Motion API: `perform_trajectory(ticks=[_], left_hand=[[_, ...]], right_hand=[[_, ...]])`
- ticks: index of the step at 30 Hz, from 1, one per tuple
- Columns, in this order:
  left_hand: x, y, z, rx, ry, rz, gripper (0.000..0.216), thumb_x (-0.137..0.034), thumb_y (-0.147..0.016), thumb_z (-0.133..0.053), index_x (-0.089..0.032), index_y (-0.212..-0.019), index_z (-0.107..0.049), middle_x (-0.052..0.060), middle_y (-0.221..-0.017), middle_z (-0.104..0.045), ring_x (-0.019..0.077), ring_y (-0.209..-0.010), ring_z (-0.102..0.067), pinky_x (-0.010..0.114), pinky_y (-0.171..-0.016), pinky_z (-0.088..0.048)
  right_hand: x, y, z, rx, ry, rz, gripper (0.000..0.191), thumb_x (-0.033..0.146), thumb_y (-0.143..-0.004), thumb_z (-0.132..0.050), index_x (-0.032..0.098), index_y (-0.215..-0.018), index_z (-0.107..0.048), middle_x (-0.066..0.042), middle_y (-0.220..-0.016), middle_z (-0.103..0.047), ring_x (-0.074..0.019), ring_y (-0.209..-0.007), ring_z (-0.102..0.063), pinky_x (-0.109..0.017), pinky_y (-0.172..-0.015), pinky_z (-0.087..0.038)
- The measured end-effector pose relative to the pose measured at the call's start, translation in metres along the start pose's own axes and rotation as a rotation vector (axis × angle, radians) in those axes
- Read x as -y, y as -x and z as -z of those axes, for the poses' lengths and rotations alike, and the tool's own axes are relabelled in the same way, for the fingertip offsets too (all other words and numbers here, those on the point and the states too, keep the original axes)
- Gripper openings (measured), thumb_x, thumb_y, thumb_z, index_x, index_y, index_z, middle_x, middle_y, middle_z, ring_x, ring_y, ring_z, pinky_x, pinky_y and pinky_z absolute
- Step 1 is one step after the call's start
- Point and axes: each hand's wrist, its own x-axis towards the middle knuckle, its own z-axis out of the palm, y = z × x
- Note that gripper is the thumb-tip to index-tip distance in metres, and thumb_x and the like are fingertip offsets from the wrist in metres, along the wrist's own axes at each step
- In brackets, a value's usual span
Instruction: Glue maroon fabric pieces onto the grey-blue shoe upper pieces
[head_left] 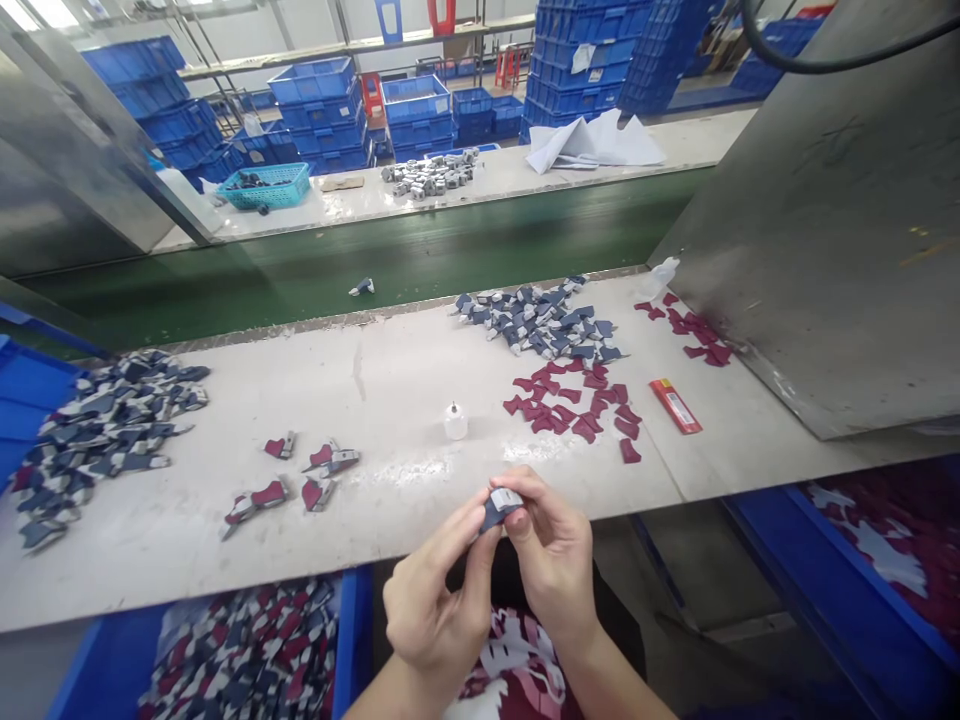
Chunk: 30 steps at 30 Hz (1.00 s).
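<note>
Both of my hands meet at the near edge of the white worktable (pixel 390 390), pinching one small navy and grey fabric piece (pixel 501 506) between them. My left hand (pixel 439 600) grips its lower left side with thumb and fingers. My right hand (pixel 551 545) holds its right side, fingers curled over the top. Just beyond lie a small white glue bottle (pixel 454 421), a patch of maroon fabric pieces (pixel 577 405) and a heap of navy and grey pieces (pixel 544 320).
A few joined maroon and navy pieces (pixel 300 478) lie left of centre. A big pile of finished pieces (pixel 97 430) fills the table's left end. A red lighter (pixel 675 405) lies right. A steel panel (pixel 825 220) stands at right. Blue bins (pixel 247 650) sit below; a green conveyor (pixel 420 250) runs behind.
</note>
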Motion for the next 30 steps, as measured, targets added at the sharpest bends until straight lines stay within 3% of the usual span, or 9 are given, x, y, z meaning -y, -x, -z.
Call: perform_trajectory(ticks=[5,9,12,15,19,21,23,26,30], left_hand=[[0.012,-0.016,0.015,0.253,0.063,-0.01,0.049,-0.005,-0.077,-0.078,-0.032,-0.118,-0.075,0.002,-0.108,-0.079,0.0197,-0.071,-0.079,0.023,-0.068,-0.067],[0.013,-0.032,0.026,0.353,0.161,0.214,0.028,-0.016,-0.086,-0.072,-0.025,-0.111,-0.079,0.004,-0.093,-0.082,0.0188,-0.065,-0.078,0.02,-0.061,-0.065],[0.009,-0.042,0.031,0.476,0.288,0.406,0.024,-0.023,-0.087,-0.071,-0.021,-0.11,-0.079,0.005,-0.095,-0.081,0.023,-0.078,-0.08,0.024,-0.07,-0.066],[0.002,-0.051,0.037,0.611,0.356,0.491,0.026,-0.026,-0.088,-0.07,-0.019,-0.112,-0.079,0.006,-0.089,-0.082,0.0243,-0.076,-0.08,0.027,-0.069,-0.067],[-0.009,-0.079,0.052,0.747,0.309,0.418,0.025,-0.028,-0.084,-0.075,-0.021,-0.106,-0.08,0.005,-0.083,-0.082,0.0242,-0.072,-0.079,0.029,-0.066,-0.067],[-0.002,-0.11,0.06,0.679,0.219,0.311,0.024,-0.033,-0.083,-0.076,-0.021,-0.103,-0.081,0.006,-0.084,-0.082,0.0234,-0.073,-0.079,0.029,-0.066,-0.067],[0.023,-0.156,0.064,0.452,0.057,0.213,0.027,-0.041,-0.09,-0.065,-0.02,-0.1,-0.079,0.007,-0.085,-0.082,0.0221,-0.075,-0.078,0.03,-0.066,-0.065],[0.092,-0.241,0.058,0.153,-0.305,0.082,0.033,-0.043,-0.09,-0.06,-0.016,-0.101,-0.075,0.01,-0.097,-0.08,0.0247,-0.094,-0.075,0.035,-0.087,-0.06],[0.195,-0.331,0.042,0.295,-0.792,0.1,0.041,-0.037,-0.082,-0.062,-0.01,-0.113,-0.067,0.021,-0.131,-0.066,0.0365,-0.128,-0.057,0.049,-0.107,-0.046]], right_hand=[[-0.002,-0.004,0.01,0.002,0.187,0.014,0.025,0.045,-0.093,-0.065,0.026,-0.107,-0.073,-0.002,-0.085,-0.066,-0.0161,-0.077,-0.066,-0.027,-0.068,-0.057],[-0.002,-0.012,0.025,0.008,0.537,0.494,0.055,0.038,-0.079,-0.082,0.033,-0.13,-0.061,-0.004,-0.102,-0.067,-0.0216,-0.094,-0.065,-0.036,-0.082,-0.058],[0.003,-0.021,0.03,0.097,0.769,0.831,0.036,0.022,-0.083,-0.079,0.033,-0.115,-0.067,-0.002,-0.098,-0.07,-0.0213,-0.102,-0.062,-0.035,-0.088,-0.057],[0.01,-0.03,0.029,0.203,0.838,0.958,0.02,0.012,-0.092,-0.065,0.026,-0.105,-0.069,-0.001,-0.086,-0.071,-0.0188,-0.098,-0.061,-0.032,-0.088,-0.055],[0.016,-0.039,0.023,0.21,0.783,1.024,0.015,0.011,-0.092,-0.063,0.023,-0.096,-0.071,-0.003,-0.082,-0.067,-0.0189,-0.09,-0.057,-0.031,-0.08,-0.054],[0.017,-0.043,0.021,0.176,0.773,1.038,0.017,0.008,-0.089,-0.065,0.023,-0.091,-0.071,-0.004,-0.084,-0.064,-0.0184,-0.086,-0.054,-0.032,-0.076,-0.053],[0.017,-0.047,0.02,0.14,0.777,1.05,0.021,0.004,-0.085,-0.067,0.025,-0.089,-0.071,-0.004,-0.085,-0.061,-0.0177,-0.083,-0.053,-0.033,-0.074,-0.052],[0.018,-0.054,0.021,0.084,0.788,1.086,0.025,0.0,-0.08,-0.07,0.023,-0.088,-0.071,-0.003,-0.086,-0.06,-0.0167,-0.081,-0.055,-0.034,-0.073,-0.052],[0.022,-0.063,0.025,0.017,0.816,1.135,0.025,0.001,-0.079,-0.074,0.023,-0.091,-0.071,-0.003,-0.084,-0.064,-0.0155,-0.079,-0.059,-0.032,-0.067,-0.054]])
